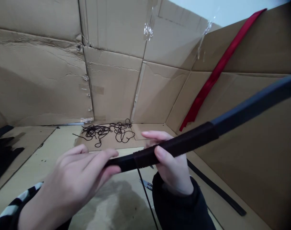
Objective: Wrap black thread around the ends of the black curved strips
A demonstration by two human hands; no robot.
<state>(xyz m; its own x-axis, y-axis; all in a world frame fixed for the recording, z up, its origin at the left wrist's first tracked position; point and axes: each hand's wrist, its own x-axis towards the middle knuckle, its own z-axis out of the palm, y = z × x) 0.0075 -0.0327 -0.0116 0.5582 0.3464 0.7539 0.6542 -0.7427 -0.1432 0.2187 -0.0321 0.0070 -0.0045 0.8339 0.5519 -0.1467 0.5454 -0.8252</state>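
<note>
Bar (195, 140) in fingers (163, 155), cord (94, 130) inside cardboard walls (114, 92)

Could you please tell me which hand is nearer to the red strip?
Right. The right hand, on the wrapped bar, is below the lower end of the red strip; the left hand, farther left, holds the bar's unwrapped part.

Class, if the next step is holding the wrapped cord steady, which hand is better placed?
Probably the right hand: its thumb lies on the wrapped cord, while the left hand grips an unwrapped part of the dark strip.
</note>
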